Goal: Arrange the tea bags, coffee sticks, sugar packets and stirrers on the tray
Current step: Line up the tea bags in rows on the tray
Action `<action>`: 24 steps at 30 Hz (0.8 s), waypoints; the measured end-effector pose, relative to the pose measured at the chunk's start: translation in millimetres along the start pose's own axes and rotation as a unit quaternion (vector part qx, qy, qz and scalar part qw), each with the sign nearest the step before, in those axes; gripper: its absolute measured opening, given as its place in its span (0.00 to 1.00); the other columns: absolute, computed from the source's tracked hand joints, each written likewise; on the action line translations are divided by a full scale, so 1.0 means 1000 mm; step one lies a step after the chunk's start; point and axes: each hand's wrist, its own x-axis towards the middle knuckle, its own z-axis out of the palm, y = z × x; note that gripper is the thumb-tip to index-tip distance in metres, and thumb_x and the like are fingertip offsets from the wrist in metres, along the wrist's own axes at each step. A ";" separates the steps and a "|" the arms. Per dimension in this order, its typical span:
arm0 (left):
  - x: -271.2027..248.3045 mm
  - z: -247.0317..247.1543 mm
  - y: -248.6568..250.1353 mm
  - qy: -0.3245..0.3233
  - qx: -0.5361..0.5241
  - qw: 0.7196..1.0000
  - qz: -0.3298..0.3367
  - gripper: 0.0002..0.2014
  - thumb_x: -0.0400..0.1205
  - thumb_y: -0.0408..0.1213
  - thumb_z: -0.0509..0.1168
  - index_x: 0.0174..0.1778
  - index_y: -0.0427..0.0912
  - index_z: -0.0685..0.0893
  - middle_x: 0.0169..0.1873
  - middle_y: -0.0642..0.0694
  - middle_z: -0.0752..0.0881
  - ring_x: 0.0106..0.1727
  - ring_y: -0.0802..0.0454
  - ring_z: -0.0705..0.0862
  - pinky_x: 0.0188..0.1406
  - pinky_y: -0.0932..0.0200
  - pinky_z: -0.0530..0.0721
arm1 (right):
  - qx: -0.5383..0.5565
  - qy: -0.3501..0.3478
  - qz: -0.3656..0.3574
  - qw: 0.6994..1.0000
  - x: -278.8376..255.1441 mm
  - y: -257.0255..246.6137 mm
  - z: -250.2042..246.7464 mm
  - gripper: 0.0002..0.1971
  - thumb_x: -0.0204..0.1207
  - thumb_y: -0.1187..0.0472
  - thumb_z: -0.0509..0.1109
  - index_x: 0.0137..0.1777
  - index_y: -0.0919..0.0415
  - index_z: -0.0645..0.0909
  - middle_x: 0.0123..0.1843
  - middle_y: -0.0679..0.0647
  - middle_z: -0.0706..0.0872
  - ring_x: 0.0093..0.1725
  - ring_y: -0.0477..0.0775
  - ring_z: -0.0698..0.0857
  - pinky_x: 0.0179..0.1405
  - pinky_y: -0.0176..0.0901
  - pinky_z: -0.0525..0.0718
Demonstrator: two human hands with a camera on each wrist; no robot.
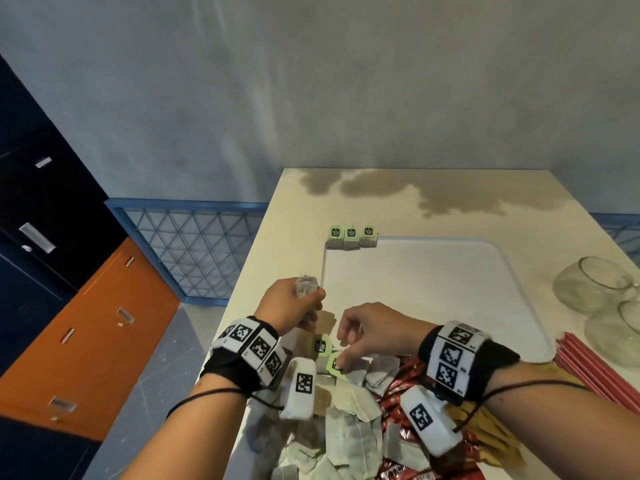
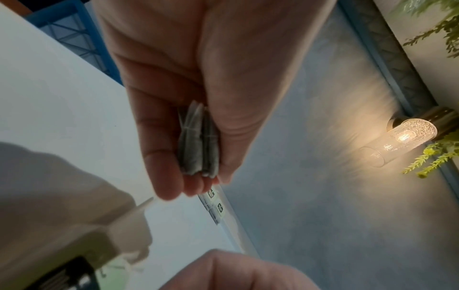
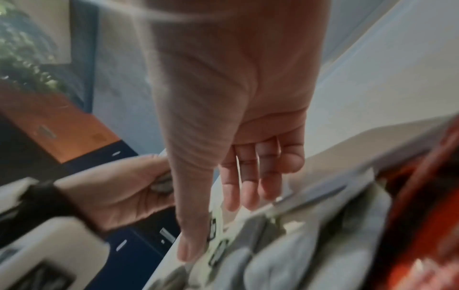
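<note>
Far left, dark and orange cabinets [image 1: 86, 306] beside the cream desk [image 1: 277, 237]; left hand [image 1: 289, 303], grip clamped on a small bundle of tea bags [image 2: 198, 141] just off the near left corner of the white tray [image 1: 433, 289], with three tea bags [image 1: 351, 237] lined up at its far left corner. Next, right hand [image 1: 374, 329], grip pinched on the green tag [image 1: 336, 364] of a bag in the heap of tea bags [image 1: 346, 420]. Further right, red coffee sticks [image 1: 398, 396], yellow sugar packets [image 1: 485, 424], red stirrers [image 1: 581, 362], two glass bowls [image 1: 595, 285].
</note>
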 end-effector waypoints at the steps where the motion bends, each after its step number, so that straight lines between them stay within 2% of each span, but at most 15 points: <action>1: 0.002 0.000 0.000 0.002 0.005 1.000 -0.001 0.06 0.82 0.34 0.68 0.39 0.41 0.83 0.32 0.43 0.88 0.26 0.50 0.85 0.28 0.54 0.88 | -0.042 -0.006 -0.002 0.999 0.002 -0.001 0.006 0.22 0.60 0.46 0.86 0.50 0.52 0.83 0.46 0.50 0.88 0.41 0.44 0.82 0.43 0.43 0.80; 4: 0.007 0.002 0.001 -0.008 0.010 1.000 -0.003 0.06 0.82 0.34 0.68 0.40 0.40 0.83 0.32 0.42 0.88 0.26 0.49 0.85 0.29 0.53 0.88 | -0.109 0.014 -0.026 0.994 0.006 -0.004 0.016 0.18 0.61 0.50 0.85 0.46 0.49 0.81 0.43 0.46 0.85 0.40 0.46 0.81 0.41 0.44 0.79; 7: 0.010 0.004 0.000 -0.017 -0.001 1.000 -0.011 0.05 0.82 0.34 0.68 0.40 0.39 0.83 0.33 0.41 0.87 0.27 0.48 0.84 0.31 0.51 0.88 | -0.115 0.029 -0.030 0.993 0.008 -0.004 0.014 0.13 0.63 0.52 0.83 0.43 0.52 0.84 0.41 0.49 0.88 0.41 0.49 0.84 0.41 0.45 0.81; 10: 0.013 0.004 -0.002 -0.020 -0.027 0.999 -0.026 0.06 0.83 0.34 0.68 0.41 0.38 0.82 0.33 0.41 0.87 0.26 0.49 0.84 0.32 0.50 0.89 | -0.066 0.042 -0.047 0.996 0.008 -0.004 0.006 0.10 0.64 0.52 0.84 0.35 0.52 0.85 0.33 0.46 0.86 0.33 0.42 0.81 0.33 0.36 0.76; 12: 0.015 0.003 -0.002 -0.030 -0.067 0.996 -0.045 0.06 0.83 0.34 0.69 0.44 0.35 0.83 0.34 0.39 0.88 0.27 0.48 0.85 0.30 0.52 0.89 | 0.000 0.049 -0.044 0.998 0.008 -0.004 -0.005 0.10 0.65 0.52 0.84 0.36 0.55 0.87 0.32 0.44 0.86 0.31 0.37 0.80 0.33 0.32 0.76; 14: 0.016 0.004 -0.003 -0.042 -0.102 0.992 -0.062 0.09 0.82 0.35 0.70 0.48 0.31 0.84 0.35 0.39 0.89 0.28 0.47 0.86 0.29 0.54 0.90 | 0.093 0.077 -0.028 0.992 0.011 -0.001 -0.018 0.11 0.65 0.54 0.85 0.38 0.60 0.88 0.32 0.48 0.87 0.30 0.40 0.80 0.33 0.34 0.78; 16: 0.018 0.005 -0.005 -0.059 -0.141 0.985 -0.074 0.10 0.81 0.37 0.71 0.49 0.31 0.85 0.34 0.40 0.89 0.30 0.48 0.86 0.30 0.55 0.90 | 0.184 0.114 -0.009 0.976 0.019 0.004 -0.030 0.11 0.65 0.58 0.85 0.37 0.63 0.87 0.30 0.57 0.86 0.27 0.46 0.79 0.27 0.36 0.77; 18: 0.023 0.005 -0.007 -0.059 -0.169 0.980 -0.082 0.10 0.82 0.38 0.70 0.49 0.32 0.85 0.35 0.39 0.88 0.31 0.48 0.84 0.29 0.56 0.89 | 0.225 0.131 0.002 0.966 0.029 0.008 -0.039 0.09 0.68 0.63 0.83 0.40 0.67 0.87 0.33 0.65 0.88 0.28 0.51 0.82 0.28 0.39 0.82; 21: 0.040 0.000 -0.008 -0.038 -0.198 0.973 -0.110 0.07 0.85 0.34 0.66 0.49 0.32 0.80 0.33 0.36 0.84 0.28 0.46 0.82 0.29 0.55 0.88 | 0.249 0.137 0.024 0.958 0.052 0.016 -0.049 0.05 0.75 0.68 0.76 0.44 0.72 0.86 0.35 0.65 0.89 0.31 0.54 0.85 0.38 0.47 0.90; 23: 0.051 -0.005 -0.008 -0.031 -0.231 0.962 -0.145 0.06 0.84 0.32 0.66 0.48 0.32 0.78 0.30 0.36 0.83 0.29 0.44 0.81 0.31 0.51 0.88 | 0.235 0.143 0.042 0.960 0.070 0.022 -0.053 0.06 0.79 0.70 0.71 0.40 0.70 0.85 0.33 0.64 0.87 0.31 0.57 0.85 0.42 0.54 0.90; 24: 0.057 -0.007 -0.007 -0.030 -0.250 0.955 -0.159 0.05 0.84 0.31 0.66 0.47 0.32 0.78 0.30 0.36 0.83 0.30 0.43 0.82 0.32 0.50 0.88 | 0.217 0.153 0.049 0.963 0.080 0.024 -0.056 0.10 0.80 0.70 0.69 0.37 0.68 0.84 0.32 0.63 0.86 0.30 0.57 0.84 0.42 0.54 0.90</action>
